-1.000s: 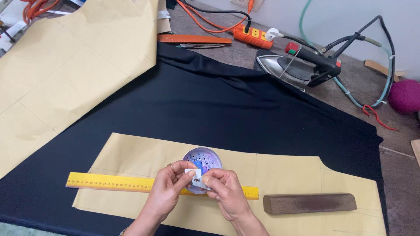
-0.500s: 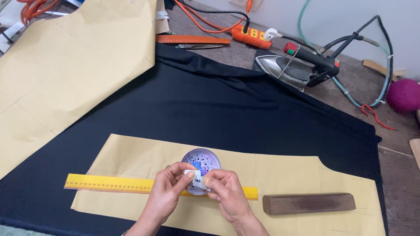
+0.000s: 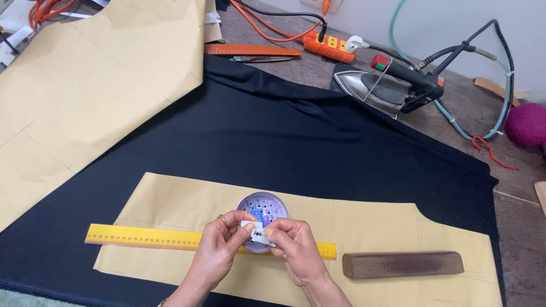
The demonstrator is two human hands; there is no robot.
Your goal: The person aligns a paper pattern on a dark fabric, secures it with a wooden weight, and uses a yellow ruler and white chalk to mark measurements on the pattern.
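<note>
Fingers [image 3: 242,220] of the left hand [image 3: 213,253] and right hand [image 3: 298,250] pinch a small white razor blade [image 3: 257,231] between them, held over a round perforated tin [image 3: 263,211] resting on the yellow ruler [image 3: 142,237] and paper pattern [image 3: 369,222] atop dark cloth [image 3: 284,136].

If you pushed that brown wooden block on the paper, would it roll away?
Probably not: the wooden block is long with flat sides, so it would likely slide rather than roll. It looks solid, so probably stiff and fairly heavy, and the yellow paper pattern beneath might shift too.
</note>
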